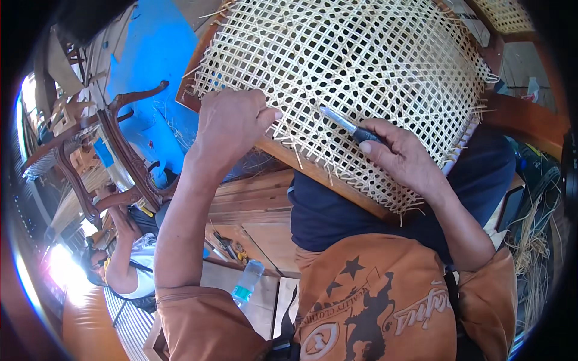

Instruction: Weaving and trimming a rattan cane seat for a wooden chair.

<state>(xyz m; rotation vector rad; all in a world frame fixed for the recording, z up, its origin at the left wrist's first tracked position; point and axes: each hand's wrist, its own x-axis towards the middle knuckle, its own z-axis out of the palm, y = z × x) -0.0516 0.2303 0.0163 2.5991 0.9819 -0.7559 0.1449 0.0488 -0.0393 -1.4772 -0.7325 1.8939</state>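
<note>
A woven cane panel [337, 66] in a wooden frame [301, 157] rests across my lap, with loose strand ends sticking out along its edges. My left hand [233, 120] is closed at the panel's left near corner, thumb pointing right. Whatever its curled fingers pinch is hidden. In my right hand [400, 153], over the near right part of the weave, is a hand tool [349, 124] with a dark handle and a narrow metal blade. Its tip points up and left, just over or touching the cane; I cannot tell which.
A carved wooden chair frame [111, 144] lies at the left by a blue sheet [153, 60]. Another person [129, 265] sits at the lower left. A plastic bottle [248, 281] and small tools [229, 245] are beside me. Loose cane strands [533, 240] hang at the right.
</note>
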